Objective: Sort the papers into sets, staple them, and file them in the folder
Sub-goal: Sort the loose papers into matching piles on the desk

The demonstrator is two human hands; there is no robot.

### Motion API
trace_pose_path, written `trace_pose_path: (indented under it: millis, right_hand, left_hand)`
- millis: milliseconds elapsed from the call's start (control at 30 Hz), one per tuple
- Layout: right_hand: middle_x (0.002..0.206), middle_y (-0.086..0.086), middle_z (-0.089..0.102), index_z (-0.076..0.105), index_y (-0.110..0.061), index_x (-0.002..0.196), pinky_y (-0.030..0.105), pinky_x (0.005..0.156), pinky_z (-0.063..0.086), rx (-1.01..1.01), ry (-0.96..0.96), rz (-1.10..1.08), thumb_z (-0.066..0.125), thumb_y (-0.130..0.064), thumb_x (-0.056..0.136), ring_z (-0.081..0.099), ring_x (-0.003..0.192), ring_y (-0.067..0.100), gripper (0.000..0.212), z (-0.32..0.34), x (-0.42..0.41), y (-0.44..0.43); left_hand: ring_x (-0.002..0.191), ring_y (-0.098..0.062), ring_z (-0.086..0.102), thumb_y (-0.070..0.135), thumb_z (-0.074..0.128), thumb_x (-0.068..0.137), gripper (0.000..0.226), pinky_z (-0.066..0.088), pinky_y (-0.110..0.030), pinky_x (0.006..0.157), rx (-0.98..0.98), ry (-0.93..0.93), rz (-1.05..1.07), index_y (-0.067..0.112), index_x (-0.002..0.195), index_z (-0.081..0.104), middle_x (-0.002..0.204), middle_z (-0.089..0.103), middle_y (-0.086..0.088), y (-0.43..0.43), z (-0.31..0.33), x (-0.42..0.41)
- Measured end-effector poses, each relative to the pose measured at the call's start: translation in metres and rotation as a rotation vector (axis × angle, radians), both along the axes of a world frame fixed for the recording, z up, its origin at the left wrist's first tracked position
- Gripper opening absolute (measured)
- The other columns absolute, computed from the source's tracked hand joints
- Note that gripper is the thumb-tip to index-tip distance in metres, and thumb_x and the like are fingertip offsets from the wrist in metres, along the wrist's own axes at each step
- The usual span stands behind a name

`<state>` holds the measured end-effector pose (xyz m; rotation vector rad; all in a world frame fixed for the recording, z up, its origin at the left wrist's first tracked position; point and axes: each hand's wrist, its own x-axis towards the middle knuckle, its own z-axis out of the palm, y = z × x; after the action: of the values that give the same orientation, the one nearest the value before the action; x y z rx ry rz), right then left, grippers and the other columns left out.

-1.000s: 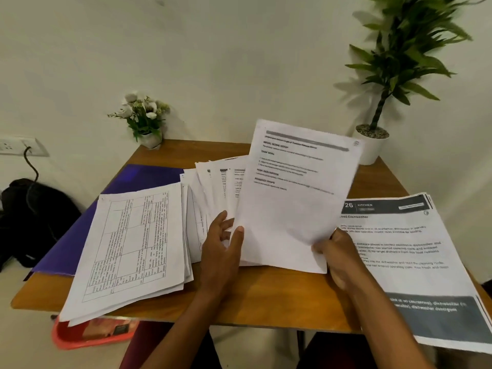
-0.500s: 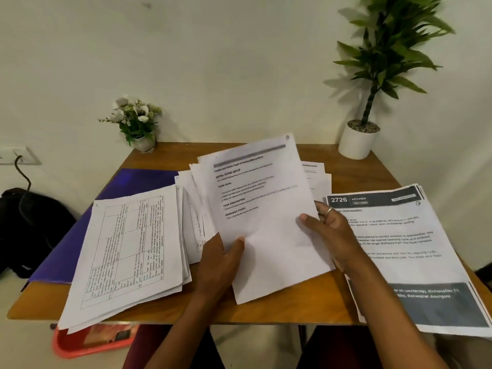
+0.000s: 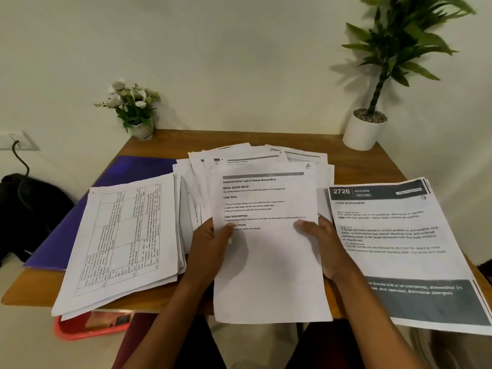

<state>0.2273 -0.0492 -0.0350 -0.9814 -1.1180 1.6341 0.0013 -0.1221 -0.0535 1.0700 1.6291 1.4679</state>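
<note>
Held sheet (image 3: 269,262): showing "INITIAL SCENE SETUP", "TASK GOAL", "TASK DESCRIPTION"; circled 5 top rt.
L hand (image 3: 210,246): gripping sheet's left edge, thumb on top.
R hand (image 3: 322,243): pinching rt edge.
Rt stack (image 3: 399,235): reading "2726 KITCHEN".
Grid-printed stack (image 3: 125,235): lying partly on purple folder (image 3: 127,169).
Wooden table (image 3: 165,145): standing against white wall (image 3: 239,62); potted plant (image 3: 364,129) sitting back rt.

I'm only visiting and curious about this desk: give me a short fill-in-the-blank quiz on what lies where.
1. The left hand and right hand grip a white printed sheet with the circled number ____ in its top corner.
2. The flat folder under the left stack of table-printed papers is ____.
3. The right stack of papers is headed 2726 ____.
4. The tall green plant stands in a ____ pot.
Missing words: 5; purple; KITCHEN; white.
</note>
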Motion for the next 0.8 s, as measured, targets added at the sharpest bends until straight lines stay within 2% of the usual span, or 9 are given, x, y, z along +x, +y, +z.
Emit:
trace_pose_path:
  millis: [67, 133, 333, 633, 800]
  right_hand:
    - [0.106, 0.008, 0.077, 0.07, -0.009, 0.115, 0.03, 0.073, 0.059, -0.053, 0.072, -0.043, 0.055, -0.004, 0.098, 0.074, 0.095, 0.021, 0.023, 0.005, 0.002, 0.0]
    - [0.107, 0.012, 0.077, 0.07, -0.01, 0.115, 0.035, 0.07, 0.061, -0.101, 0.098, -0.071, 0.055, -0.008, 0.1, 0.075, 0.093, 0.026, 0.022, 0.006, 0.003, -0.001]
    - [0.101, 0.013, 0.077, 0.073, -0.008, 0.109, 0.033, 0.067, 0.06, -0.135, 0.086, -0.103, 0.056, -0.007, 0.099, 0.075, 0.086, 0.026, 0.02, 0.006, 0.005, -0.002]
    - [0.093, 0.009, 0.078, 0.075, -0.012, 0.101, 0.03, 0.064, 0.06, -0.134, 0.104, -0.081, 0.057, -0.007, 0.098, 0.075, 0.079, 0.022, 0.019, 0.006, 0.008, 0.0]
    - [0.1, 0.012, 0.077, 0.076, -0.012, 0.104, 0.033, 0.071, 0.06, -0.108, 0.088, -0.061, 0.058, -0.005, 0.096, 0.075, 0.086, 0.025, 0.02, 0.004, 0.01, -0.001]
  left_hand:
    - [0.089, -0.003, 0.071, 0.013, 0.063, 0.099, 0.024, 0.057, -0.033, 0.082, -0.021, 0.023, -0.003, 0.033, 0.092, 0.074, 0.094, 0.077, 0.02, 0.001, -0.001, 0.001]
    - [0.084, -0.001, 0.071, 0.01, 0.063, 0.098, 0.025, 0.055, -0.029, 0.076, -0.033, 0.072, -0.005, 0.026, 0.083, 0.074, 0.088, 0.077, 0.02, 0.001, -0.002, 0.003]
    - [0.087, 0.002, 0.07, 0.008, 0.061, 0.097, 0.024, 0.053, -0.024, 0.074, -0.033, 0.103, -0.016, 0.025, 0.086, 0.074, 0.092, 0.075, 0.026, 0.002, -0.006, 0.007]
    - [0.09, 0.003, 0.069, 0.01, 0.062, 0.098, 0.021, 0.056, -0.029, 0.079, -0.032, 0.122, -0.019, 0.022, 0.085, 0.074, 0.091, 0.073, 0.03, 0.006, -0.011, 0.006]
    - [0.091, 0.001, 0.07, 0.011, 0.062, 0.098, 0.022, 0.057, -0.03, 0.08, -0.055, 0.133, -0.013, 0.027, 0.089, 0.074, 0.093, 0.074, 0.028, 0.005, -0.013, 0.007]
